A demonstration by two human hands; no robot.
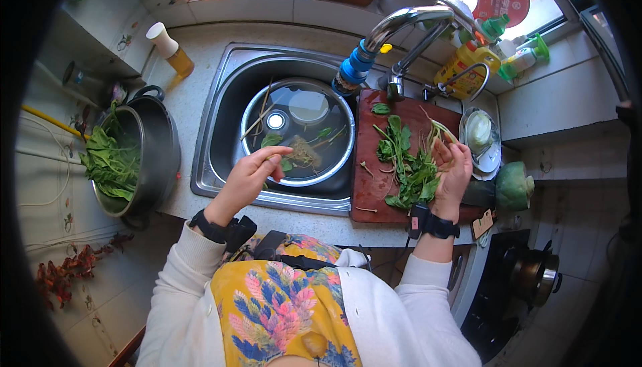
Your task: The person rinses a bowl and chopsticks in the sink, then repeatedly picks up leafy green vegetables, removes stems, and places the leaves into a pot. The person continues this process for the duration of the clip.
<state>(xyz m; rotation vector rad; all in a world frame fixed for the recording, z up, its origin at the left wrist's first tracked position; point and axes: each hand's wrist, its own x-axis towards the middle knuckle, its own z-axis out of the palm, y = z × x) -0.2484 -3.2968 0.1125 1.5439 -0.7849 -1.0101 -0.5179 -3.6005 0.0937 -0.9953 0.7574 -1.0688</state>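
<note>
My left hand (260,167) is over the near side of a round metal basin (348,159) of water, thumb and fingers pinched together. Whether a small scrap is between them I cannot tell. Stems, a few leaves and a tangle of roots (306,154) lie in the basin. Over the right side of a red-brown cutting board (368,201), my right hand (451,169) holds pale-stemmed leafy greens (442,129), stem ends pointing away from me. More leafy greens (401,159) lie on the board beside that hand, with loose root ends around them.
The basin stands in a steel sink (213,116). A chrome faucet (411,16) with a blue filter (357,63) overhangs its right rim. At left, a pot (165,151) stands beside a colander of greens (113,166). Plates (486,159) and a green-skinned vegetable (512,186) sit at right.
</note>
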